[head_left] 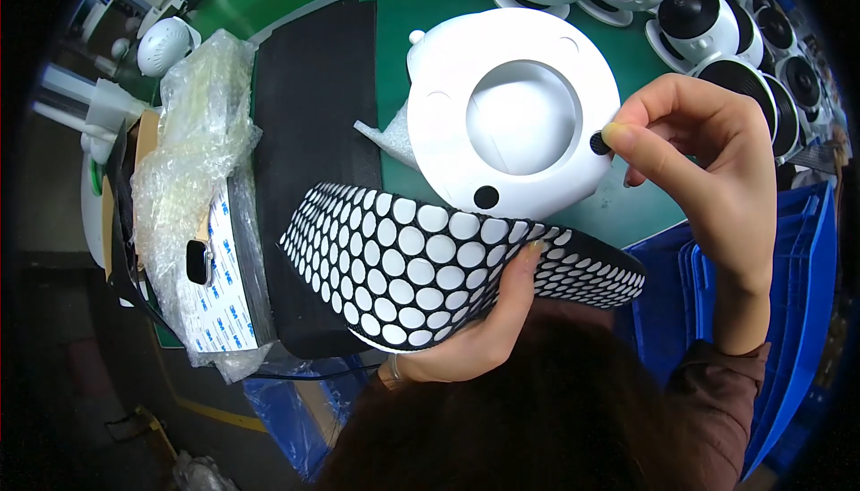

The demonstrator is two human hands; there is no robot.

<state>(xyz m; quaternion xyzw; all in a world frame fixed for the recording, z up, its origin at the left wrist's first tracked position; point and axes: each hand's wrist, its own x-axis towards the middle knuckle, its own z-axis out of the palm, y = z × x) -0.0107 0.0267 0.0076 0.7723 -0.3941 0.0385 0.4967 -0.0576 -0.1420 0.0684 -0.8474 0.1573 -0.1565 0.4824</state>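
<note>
My left hand [475,343] grips a curved black sheet [394,262] covered in rows of white round stickers, its thumb on top. Just beyond the sheet lies a white rounded housing [439,133] with a large round recess in its middle. One black round pad [486,197] sits on the housing's near face. Thumb and forefinger of my right hand [699,146] close on a second black round pad [599,142] at the housing's right edge. Two shallow round marks on the far side of the housing hold no pad.
Several black-and-white camera-like units [694,21] stand at the far right. A blue crate [770,312] is at the right. On the left are a black mat [313,88], crumpled bubble wrap [202,115] and a white printed sheet [224,303] with a smartwatch [198,262] on it.
</note>
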